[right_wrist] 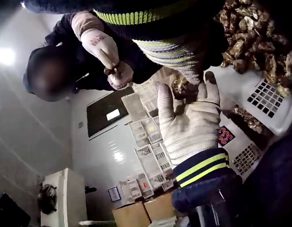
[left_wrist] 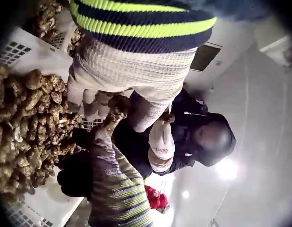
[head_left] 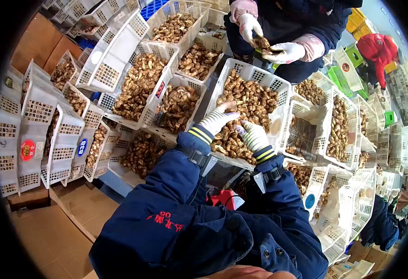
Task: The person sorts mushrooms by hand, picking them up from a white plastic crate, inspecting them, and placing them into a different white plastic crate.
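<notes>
Both hands wear pale knit gloves with striped parts and come together low over a white perforated crate [head_left: 278, 100] heaped with brown mushrooms [head_left: 248, 95]. Between the thumb and fingers of my left hand [head_left: 219, 118] is one mushroom [left_wrist: 118, 108], knobbly and brown with a stalk. My right hand [head_left: 254, 136] meets it from the other side, thumb at its lower end in the left wrist view. That hand's fingers look dark and curled there. In the right wrist view, the same mushroom [right_wrist: 181, 86] shows between the two hands, partly covered by glove fingers.
Across the crate, a person in white gloves [head_left: 285, 52] handles another mushroom [head_left: 262, 43]. More mushroom crates [head_left: 167, 69] crowd the left, with tilted stacked ones [head_left: 39, 118] beyond. On the right stand a sparsely filled crate [head_left: 301, 132] and a fuller one [head_left: 339, 128]. Cardboard [head_left: 64, 232] lies lower left.
</notes>
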A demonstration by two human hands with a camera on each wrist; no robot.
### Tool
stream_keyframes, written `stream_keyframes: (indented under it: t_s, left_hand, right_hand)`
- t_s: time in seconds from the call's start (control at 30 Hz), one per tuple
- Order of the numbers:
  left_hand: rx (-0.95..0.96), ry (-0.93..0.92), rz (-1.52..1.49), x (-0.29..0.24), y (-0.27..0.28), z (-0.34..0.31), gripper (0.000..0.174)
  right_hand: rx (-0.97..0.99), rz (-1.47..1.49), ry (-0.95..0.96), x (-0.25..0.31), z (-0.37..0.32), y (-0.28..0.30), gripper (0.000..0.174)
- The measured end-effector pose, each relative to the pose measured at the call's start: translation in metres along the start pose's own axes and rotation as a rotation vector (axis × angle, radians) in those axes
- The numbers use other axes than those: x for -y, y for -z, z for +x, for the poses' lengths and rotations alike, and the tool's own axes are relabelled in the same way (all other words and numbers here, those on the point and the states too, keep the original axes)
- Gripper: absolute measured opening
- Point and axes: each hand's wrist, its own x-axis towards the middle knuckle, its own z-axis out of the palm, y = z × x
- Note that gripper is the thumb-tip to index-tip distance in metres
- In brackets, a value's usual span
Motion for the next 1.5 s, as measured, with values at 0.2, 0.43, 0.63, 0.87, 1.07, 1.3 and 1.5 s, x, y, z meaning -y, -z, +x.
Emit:
stream_keyframes:
  t_s: [0.2, 0.43, 0.63, 0.87, 1.07, 1.3, 1.5]
  left_hand:
    - [0.018, -0.029, 0.138, 0.001, 0.000, 0.000, 0.042]
    - [0.036, 0.027, 0.105, 0.003, 0.004, 0.003, 0.041]
    - [0.028, 0.025, 0.218, -0.007, 0.000, -0.004, 0.042]
    - [-0.002, -0.037, 0.154, -0.001, -0.003, -0.001, 0.038]
    - [-0.004, 0.036, 0.148, -0.002, -0.001, 0.000, 0.036]
    - [0.088, -0.054, -0.086, 0.002, -0.001, 0.003, 0.034]
    - [-0.101, 0.049, -0.134, -0.016, -0.001, -0.008, 0.032]
  right_hand:
    - [-0.066, 0.097, -0.066, 0.014, 0.000, 0.009, 0.035]
    - [-0.082, 0.208, -0.084, 0.015, 0.000, 0.007, 0.038]
    - [-0.041, 0.046, -0.023, 0.008, 0.002, 0.005, 0.039]
    - [-0.038, 0.047, -0.016, 0.002, 0.002, 0.001, 0.037]
    - [-0.064, 0.126, 0.004, 0.004, 0.001, 0.002, 0.035]
    - [-0.096, 0.121, -0.073, 0.001, 0.002, -0.002, 0.036]
    - [-0.219, 0.131, -0.017, -0.002, 0.004, -0.006, 0.034]
